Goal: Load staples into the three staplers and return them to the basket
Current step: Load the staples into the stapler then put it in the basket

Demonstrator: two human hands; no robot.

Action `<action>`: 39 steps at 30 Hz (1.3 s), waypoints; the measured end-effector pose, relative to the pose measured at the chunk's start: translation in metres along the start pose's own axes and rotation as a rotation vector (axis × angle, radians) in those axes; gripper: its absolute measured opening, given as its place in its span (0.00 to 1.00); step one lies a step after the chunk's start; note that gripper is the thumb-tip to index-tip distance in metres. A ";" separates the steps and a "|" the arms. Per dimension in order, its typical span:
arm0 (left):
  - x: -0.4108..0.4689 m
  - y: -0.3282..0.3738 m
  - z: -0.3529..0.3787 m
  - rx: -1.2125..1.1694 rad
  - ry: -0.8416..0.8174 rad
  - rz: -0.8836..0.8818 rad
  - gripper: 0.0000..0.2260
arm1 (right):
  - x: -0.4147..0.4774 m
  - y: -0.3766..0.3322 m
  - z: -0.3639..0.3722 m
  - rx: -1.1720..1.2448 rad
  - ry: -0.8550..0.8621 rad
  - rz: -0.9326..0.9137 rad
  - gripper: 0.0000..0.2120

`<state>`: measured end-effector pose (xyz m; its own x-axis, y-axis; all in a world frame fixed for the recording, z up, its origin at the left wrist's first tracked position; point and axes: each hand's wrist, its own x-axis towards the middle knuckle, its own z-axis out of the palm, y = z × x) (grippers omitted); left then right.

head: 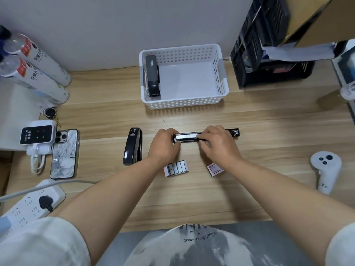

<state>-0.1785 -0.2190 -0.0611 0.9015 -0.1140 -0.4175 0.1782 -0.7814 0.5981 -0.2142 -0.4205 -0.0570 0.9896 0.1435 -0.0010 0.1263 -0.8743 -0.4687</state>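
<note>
A black stapler [189, 136] lies swung fully open across the middle of the desk, its metal staple channel facing up. My left hand [165, 144] grips its left end. My right hand [217, 143] rests on the channel's right part with fingers pinched on it. A second black stapler [133, 146] lies closed to the left. A third black stapler [152, 75] stands inside the white perforated basket [221, 87], against its left wall. An open staple box [175, 168] with strips of staples and its lid [215, 169] lie near my wrists.
On the left are two bottles [40, 68], a phone [64, 153], a Wi-Fi device on a charger [37, 134] and a power strip [32, 206]. A black file organiser [269, 45] stands at the back right. A white controller [324, 173] lies at the right.
</note>
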 end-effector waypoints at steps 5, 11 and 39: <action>0.001 -0.002 0.002 -0.004 0.001 -0.004 0.14 | 0.002 0.000 0.000 0.100 0.012 0.083 0.07; 0.005 -0.004 0.001 -0.012 -0.013 -0.029 0.20 | 0.001 0.023 -0.026 -0.105 0.141 0.507 0.18; 0.002 -0.002 -0.003 0.059 -0.078 -0.048 0.15 | 0.009 0.028 -0.051 0.092 0.019 0.380 0.11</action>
<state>-0.1761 -0.2154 -0.0607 0.8585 -0.1208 -0.4984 0.1951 -0.8219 0.5352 -0.1985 -0.4668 -0.0251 0.9658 -0.1922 -0.1740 -0.2557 -0.8177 -0.5157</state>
